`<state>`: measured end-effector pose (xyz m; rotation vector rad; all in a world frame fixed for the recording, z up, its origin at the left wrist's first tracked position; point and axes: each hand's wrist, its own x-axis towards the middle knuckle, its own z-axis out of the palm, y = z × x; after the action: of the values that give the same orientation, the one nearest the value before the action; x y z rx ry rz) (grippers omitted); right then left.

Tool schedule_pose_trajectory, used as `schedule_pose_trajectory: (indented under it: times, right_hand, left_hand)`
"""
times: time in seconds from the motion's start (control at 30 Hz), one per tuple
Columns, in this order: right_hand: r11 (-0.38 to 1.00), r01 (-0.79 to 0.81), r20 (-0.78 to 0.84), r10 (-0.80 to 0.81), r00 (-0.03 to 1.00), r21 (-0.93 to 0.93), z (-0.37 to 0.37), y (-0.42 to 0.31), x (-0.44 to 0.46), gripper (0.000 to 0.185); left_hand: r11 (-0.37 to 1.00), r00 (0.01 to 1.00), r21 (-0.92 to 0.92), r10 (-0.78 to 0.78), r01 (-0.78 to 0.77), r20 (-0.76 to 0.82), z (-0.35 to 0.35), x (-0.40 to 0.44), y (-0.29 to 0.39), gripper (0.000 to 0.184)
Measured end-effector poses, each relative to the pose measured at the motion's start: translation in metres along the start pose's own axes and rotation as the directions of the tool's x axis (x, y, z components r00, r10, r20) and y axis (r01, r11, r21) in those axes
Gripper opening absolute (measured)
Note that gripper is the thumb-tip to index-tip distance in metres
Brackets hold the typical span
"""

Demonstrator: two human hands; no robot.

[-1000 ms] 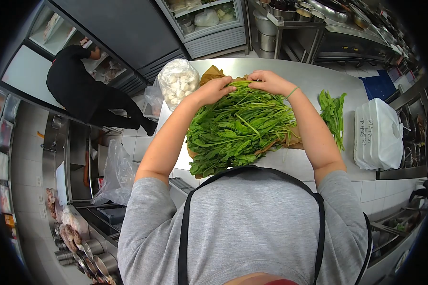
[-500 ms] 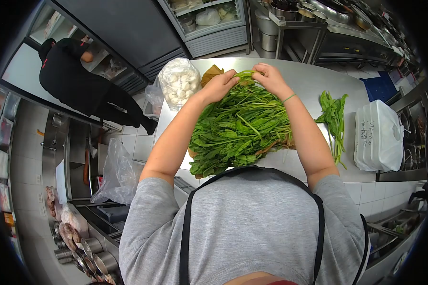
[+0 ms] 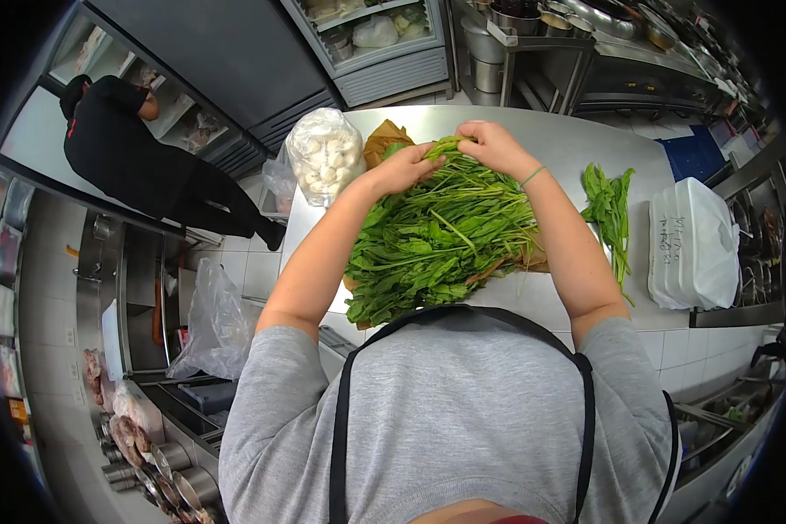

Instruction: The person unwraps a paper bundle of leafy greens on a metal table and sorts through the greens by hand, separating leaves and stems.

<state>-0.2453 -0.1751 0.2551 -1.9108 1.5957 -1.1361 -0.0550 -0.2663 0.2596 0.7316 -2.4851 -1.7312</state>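
"Well, seeing what at the far left?"

"Seeing a co-worker (image 3: 122,162) in black, leaning toward an open fridge (image 3: 172,112). Moving rightward, finding a clear plastic bag (image 3: 214,323) drooping nearby, then a bag of white pieces (image 3: 325,157) standing on a steel table (image 3: 576,144), beside crumpled brown paper (image 3: 384,141)."

"And doing what with the left hand (image 3: 406,168)?"

"Pinching stems of the leafy greens (image 3: 437,236) at the far side of the heap."

"Lying where, that heap?"

"Spreading over the brown paper on the table, directly in front of the grey shirt (image 3: 467,393)."

"And with the right hand (image 3: 496,147)?"

"Grasping the same stems, nearly meeting the left, and wearing a green band (image 3: 533,176) at the wrist."

"Looking farther right?"

"Seeing a smaller green bunch (image 3: 609,205) lying apart, then stacked white containers (image 3: 694,249) bearing dark handwriting."
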Motion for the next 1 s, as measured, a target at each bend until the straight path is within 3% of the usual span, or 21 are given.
schedule_pose_trajectory:
  times: [0.07,0.13,0.17,0.23,0.33,0.37,0.43,0.47,0.53,0.57,0.7,0.77,0.8,0.87,0.9,0.97,1.0]
  right_hand:
    - [0.999,-0.036,-0.065,0.034,0.997,-0.03,0.002,-0.001,0.002,0.02]
    - [0.984,-0.132,-0.156,0.151,0.976,0.121,0.007,0.002,0.004,0.019]
    - [0.984,-0.132,-0.155,0.15,0.976,0.122,0.009,0.003,0.004,0.019]
    - [0.89,-0.334,-0.091,0.377,0.922,0.309,0.013,0.005,0.004,0.017]
    - [0.829,-0.401,-0.07,0.461,0.885,0.39,0.021,0.019,0.007,0.018]
    - [0.829,-0.401,-0.072,0.462,0.884,0.39,0.019,0.025,0.006,0.018]
    - [0.99,-0.14,-0.373,0.123,0.92,-0.019,0.008,0.038,-0.002,0.019]
    - [0.991,-0.135,-0.373,0.119,0.92,-0.017,0.001,0.043,-0.006,0.019]
    - [0.973,-0.2,-0.283,0.16,0.946,-0.117,-0.012,0.053,-0.015,0.02]
    - [0.953,-0.255,-0.233,0.214,0.949,-0.163,-0.015,0.058,-0.016,0.021]
    - [0.942,-0.21,-0.157,0.172,0.972,-0.263,-0.012,0.077,-0.019,0.019]
    - [0.942,-0.25,0.134,0.284,0.95,-0.223,-0.011,0.08,-0.023,0.022]
    - [0.943,-0.248,0.136,0.281,0.95,-0.222,-0.012,0.075,-0.019,0.022]
    - [0.905,-0.262,-0.143,0.225,0.964,-0.335,-0.022,0.068,-0.007,0.019]
    - [0.906,-0.259,-0.141,0.224,0.964,-0.335,-0.029,0.049,-0.002,0.019]
    - [0.975,-0.107,-0.426,0.015,0.904,-0.193,-0.04,-0.005,0.009,0.015]
    - [0.975,-0.112,-0.428,0.019,0.904,-0.192,-0.038,-0.019,0.01,0.015]
  left_hand:
    - [0.998,0.997,-0.023,0.054,-0.056,-0.057,0.006,0.004,0.001,0.023]
    - [0.993,0.987,-0.046,0.106,-0.113,-0.12,0.007,0.007,-0.001,0.023]
    - [0.994,0.987,-0.035,0.094,-0.099,-0.128,0.007,0.008,-0.001,0.022]
    - [0.996,0.988,-0.025,0.083,-0.087,-0.134,0.007,0.009,-0.002,0.022]
    - [0.998,0.991,0.034,0.054,-0.05,-0.124,0.007,0.01,-0.007,0.022]
    - [0.996,0.986,0.059,0.078,-0.07,-0.15,0.007,0.011,-0.012,0.021]
    - [0.993,0.979,0.081,0.102,-0.089,-0.178,0.003,0.01,-0.02,0.021]
    - [0.991,0.981,0.131,0.054,-0.029,-0.188,-0.006,0.005,-0.023,0.023]
    - [0.984,0.979,0.175,0.004,0.033,-0.203,-0.019,-0.002,-0.026,0.025]
    - [0.993,0.984,0.115,-0.012,0.033,-0.179,-0.024,-0.004,-0.027,0.025]
    - [0.997,0.99,-0.069,-0.041,0.032,-0.131,-0.03,-0.008,-0.024,0.023]
    - [0.991,0.995,-0.124,-0.058,0.048,-0.078,-0.034,-0.009,-0.019,0.023]
    - [0.989,0.994,-0.124,-0.087,0.078,-0.062,-0.036,-0.013,-0.013,0.024]
    - [0.986,0.992,-0.125,-0.114,0.107,-0.054,-0.039,-0.017,-0.005,0.025]
    - [0.986,0.993,-0.134,-0.108,0.101,-0.043,-0.039,-0.017,-0.003,0.026]
    - [0.985,0.994,-0.144,-0.102,0.097,-0.026,-0.041,-0.014,-0.004,0.028]
    - [0.987,0.993,-0.116,-0.112,0.109,-0.021,-0.043,-0.01,-0.008,0.029]
